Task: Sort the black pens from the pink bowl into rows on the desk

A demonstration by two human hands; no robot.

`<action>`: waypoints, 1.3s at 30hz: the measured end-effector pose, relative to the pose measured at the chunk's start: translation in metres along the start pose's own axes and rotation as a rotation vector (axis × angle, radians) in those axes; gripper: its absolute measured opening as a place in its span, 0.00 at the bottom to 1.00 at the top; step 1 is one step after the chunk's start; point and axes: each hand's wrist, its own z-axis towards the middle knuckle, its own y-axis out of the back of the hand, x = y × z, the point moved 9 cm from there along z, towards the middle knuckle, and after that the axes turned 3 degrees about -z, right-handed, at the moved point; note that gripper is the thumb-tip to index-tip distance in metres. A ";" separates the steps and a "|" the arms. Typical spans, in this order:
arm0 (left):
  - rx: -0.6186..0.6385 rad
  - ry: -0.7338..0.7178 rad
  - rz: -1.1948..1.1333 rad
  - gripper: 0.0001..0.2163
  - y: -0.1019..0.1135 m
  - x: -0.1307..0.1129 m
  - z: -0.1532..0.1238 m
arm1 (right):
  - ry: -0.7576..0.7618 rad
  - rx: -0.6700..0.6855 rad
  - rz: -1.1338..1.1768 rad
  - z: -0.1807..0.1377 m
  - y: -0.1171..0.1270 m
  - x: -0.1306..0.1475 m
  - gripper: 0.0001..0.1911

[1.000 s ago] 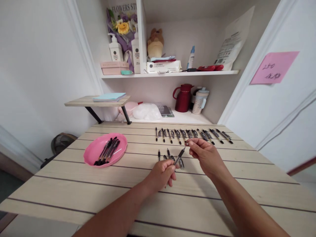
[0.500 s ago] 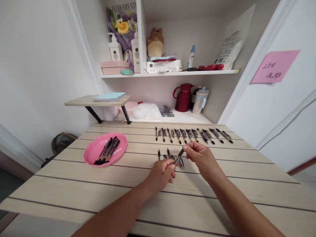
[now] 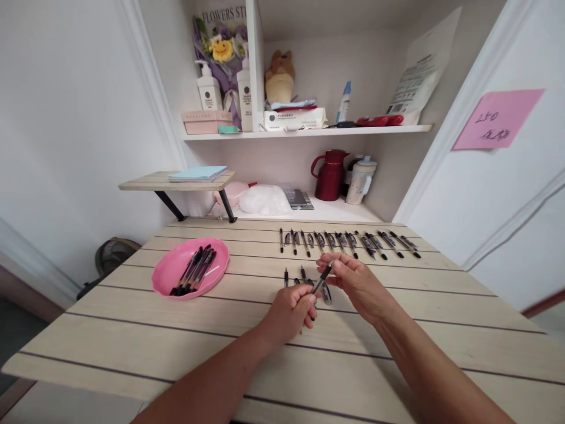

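Note:
My left hand (image 3: 292,307) is closed round the lower barrel of a black and clear gel pen (image 3: 321,279), which points up to the right. At the pen's upper end, its pale tip shows beside my right hand (image 3: 353,281), with the thumb at the tip and the fingers curved behind it. Just beyond my hands lie a few pens (image 3: 286,277) and a pen cap (image 3: 326,294), partly hidden by my left hand. Farther back stretches a row of uncapped pens (image 3: 305,242) with caps (image 3: 331,240) between them.
A pink scalloped dish (image 3: 161,270) holds several black pens on the left of the slatted table (image 3: 176,341). Behind it stands a small raised shelf (image 3: 145,181). A red jug (image 3: 330,176) and a pale tumbler (image 3: 361,179) stand at the back.
The right fingers have loosened and spread behind the pen, and its pale tip now shows. My left hand keeps its grip on the barrel. The view has shifted slightly.

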 end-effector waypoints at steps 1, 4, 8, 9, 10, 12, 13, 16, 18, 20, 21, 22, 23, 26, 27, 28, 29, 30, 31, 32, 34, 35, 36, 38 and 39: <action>-0.001 -0.003 0.001 0.15 0.000 0.000 0.000 | -0.001 0.025 0.039 0.000 -0.002 0.000 0.15; -0.002 -0.009 0.002 0.14 0.000 -0.001 0.000 | 0.014 -0.022 0.074 0.000 0.002 0.001 0.11; -0.013 0.003 0.005 0.14 0.001 0.001 0.000 | -0.001 -0.013 0.046 0.000 0.001 0.000 0.11; -0.016 0.005 0.006 0.15 0.001 0.001 0.001 | -0.007 0.016 0.066 0.000 -0.002 0.000 0.13; -0.018 0.006 0.006 0.15 0.001 0.001 0.001 | -0.010 0.029 0.083 0.000 -0.003 0.000 0.14; -0.020 0.010 0.005 0.15 0.001 0.001 0.001 | -0.005 -0.015 0.068 0.000 0.000 0.001 0.12; -0.021 0.013 0.005 0.15 0.001 0.002 0.001 | 0.003 -0.055 0.036 0.000 0.003 0.002 0.11; -0.029 0.022 0.004 0.15 0.002 0.002 0.001 | -0.007 -0.057 -0.021 0.001 0.003 0.001 0.12; -0.036 0.026 0.004 0.15 0.003 0.002 0.001 | -0.018 0.010 0.022 0.002 -0.002 0.000 0.13; -0.041 0.028 0.004 0.15 0.004 0.002 0.001 | -0.008 0.000 0.041 0.003 -0.001 0.000 0.13; -0.042 0.029 0.006 0.15 0.004 0.002 0.001 | 0.007 -0.037 0.024 0.004 0.003 0.001 0.12; -0.043 0.029 0.007 0.15 0.005 0.002 0.001 | 0.019 -0.075 -0.002 0.005 0.007 0.002 0.11; -0.045 0.029 0.010 0.15 0.005 0.002 0.001 | 0.024 -0.096 -0.026 0.005 0.009 0.002 0.12; -0.056 0.029 0.015 0.14 0.006 0.001 0.002 | -0.005 -0.028 -0.007 0.006 0.003 0.000 0.13; -0.058 0.028 0.015 0.14 0.006 0.001 0.002 | -0.015 0.004 0.011 0.007 0.000 -0.001 0.14; -0.059 0.028 0.015 0.14 0.007 0.001 0.002 | -0.019 0.015 0.021 0.007 0.000 -0.002 0.14; -0.059 0.028 0.015 0.14 0.007 0.001 0.002 | -0.012 0.003 0.018 0.008 0.001 -0.002 0.14; -0.059 0.029 0.015 0.14 0.007 0.001 0.002 | 0.002 -0.028 0.004 0.008 0.004 -0.001 0.12; -0.059 0.032 0.017 0.14 0.007 0.002 0.002 | 0.016 -0.065 -0.016 0.009 0.007 0.000 0.11; -0.060 0.034 0.018 0.14 0.007 0.002 0.002 | 0.024 -0.094 -0.034 0.009 0.009 0.000 0.11; -0.064 0.034 0.018 0.14 0.008 0.003 0.002 | 0.009 -0.090 -0.040 0.009 0.008 -0.001 0.11; -0.064 0.032 0.016 0.14 0.008 0.003 0.002 | -0.008 -0.061 -0.028 0.009 0.006 -0.002 0.11; -0.065 0.027 0.014 0.14 0.008 0.003 0.002 | -0.023 -0.032 -0.011 0.009 0.003 -0.003 0.12; -0.066 0.021 0.011 0.14 0.008 0.003 0.003 | -0.027 -0.013 0.013 0.009 0.002 -0.004 0.14; -0.066 0.021 0.013 0.14 0.008 0.003 0.003 | -0.014 -0.030 0.013 0.010 0.004 -0.004 0.13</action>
